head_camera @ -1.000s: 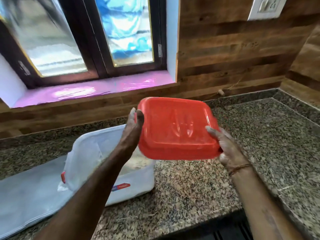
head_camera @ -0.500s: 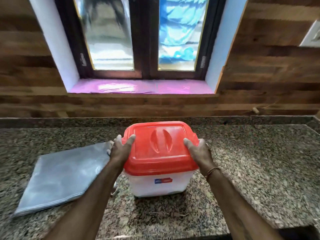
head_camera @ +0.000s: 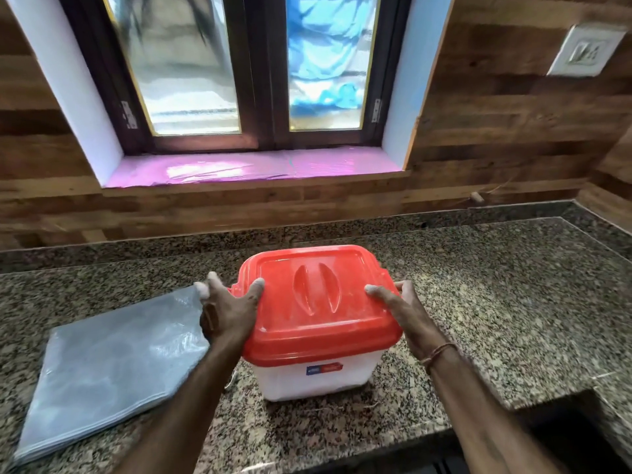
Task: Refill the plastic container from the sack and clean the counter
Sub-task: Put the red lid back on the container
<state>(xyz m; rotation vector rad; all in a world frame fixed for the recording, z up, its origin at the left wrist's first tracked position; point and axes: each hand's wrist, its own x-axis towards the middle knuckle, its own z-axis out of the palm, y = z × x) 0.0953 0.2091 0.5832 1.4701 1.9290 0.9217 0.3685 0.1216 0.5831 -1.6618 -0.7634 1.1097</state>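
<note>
A white plastic container [head_camera: 316, 379] stands upright on the granite counter [head_camera: 496, 302], capped by its red lid [head_camera: 318, 302]. My left hand [head_camera: 229, 313] grips the lid's left edge, thumb on top. On the lid's right edge rests my right hand [head_camera: 407, 313], thumb on top and fingers curled round the rim. My fingertips are dusted white. A flat, folded grey sack [head_camera: 109, 364] lies on the counter to the left of the container, just beside my left hand.
A wooden backsplash rises behind the counter below a window with a pink sill [head_camera: 253, 167]. A wall socket [head_camera: 584, 51] sits at the upper right. A dark recess [head_camera: 578, 436] drops off at the front right of the counter.
A second ago I held the red lid in the air, off the open container. It now sits on the container, with both hands pressing its sides.
</note>
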